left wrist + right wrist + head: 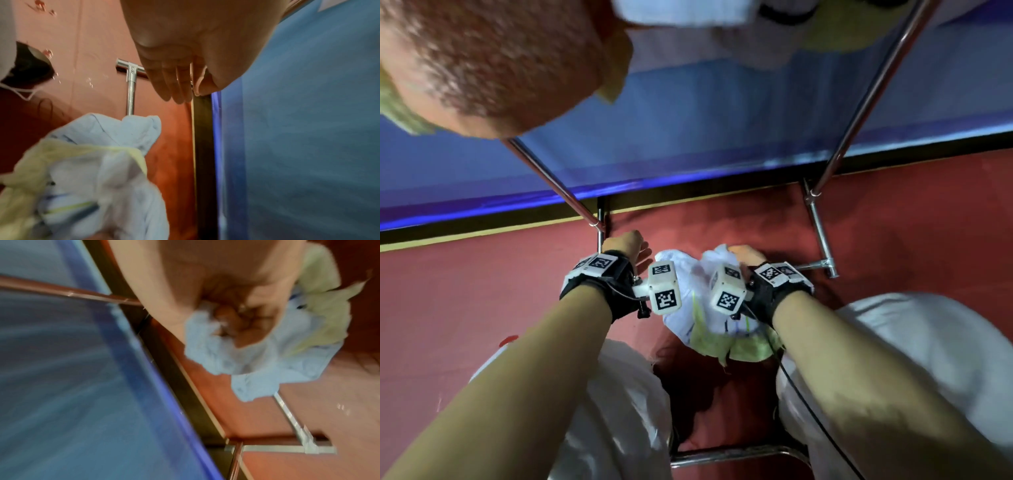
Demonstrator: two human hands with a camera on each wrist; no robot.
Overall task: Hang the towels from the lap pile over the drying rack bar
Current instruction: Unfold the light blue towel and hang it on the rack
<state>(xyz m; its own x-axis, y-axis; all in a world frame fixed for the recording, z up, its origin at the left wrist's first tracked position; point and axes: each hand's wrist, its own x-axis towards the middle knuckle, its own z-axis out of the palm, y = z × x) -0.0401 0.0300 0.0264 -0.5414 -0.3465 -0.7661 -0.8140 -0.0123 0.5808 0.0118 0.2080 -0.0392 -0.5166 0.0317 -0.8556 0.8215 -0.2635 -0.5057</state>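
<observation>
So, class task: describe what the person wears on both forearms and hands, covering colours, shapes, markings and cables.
Both forearms are bare, with no sleeves. Each wrist carries a black strap with a white band printed with black square-pattern tags. A whitish cube-shaped block bearing similar black-and-white tags sits on each wrist: left, right. A thin black cable trails from the right wrist along the forearm.

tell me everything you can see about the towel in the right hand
The towel is a soft, crumpled bundle of white terry-looking cloth with a pale yellow-green border and thin blue and yellow stripes. The right hand grips its top, fingers curled into the folds, so it hangs bunched between the knees above the red floor. The left hand is open beside it and holds none of it.
</observation>
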